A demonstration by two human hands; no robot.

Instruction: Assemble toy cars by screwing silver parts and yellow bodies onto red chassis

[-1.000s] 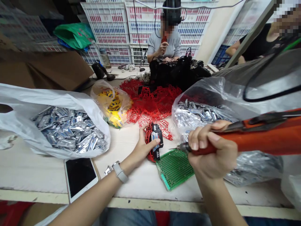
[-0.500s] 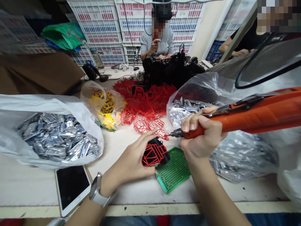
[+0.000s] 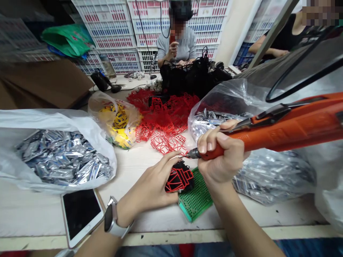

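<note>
A pale worktable (image 3: pixel 139 164) fills the view, with white crates (image 3: pixel 112 28) stacked behind it at twelve o'clock. The left hand (image 3: pixel 150 187) grips a red-and-black part (image 3: pixel 179 178), a red lattice over a black body, at the corner of a green pegboard tray (image 3: pixel 197 200) near the front edge at six o'clock. The right hand (image 3: pixel 222 160) is clenched on an orange screwdriver (image 3: pixel 281 132), tip at the part's top. A silver-packet bag (image 3: pixel 61 157) at nine o'clock and another bag (image 3: pixel 268 171) at three hem in the bare strip. A phone (image 3: pixel 80 214) lies at seven.

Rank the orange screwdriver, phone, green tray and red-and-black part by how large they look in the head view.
1. orange screwdriver, though it is nearest the camera, which enlarges it
2. phone
3. green tray, partly covered
4. red-and-black part, partly hidden by fingers
</note>
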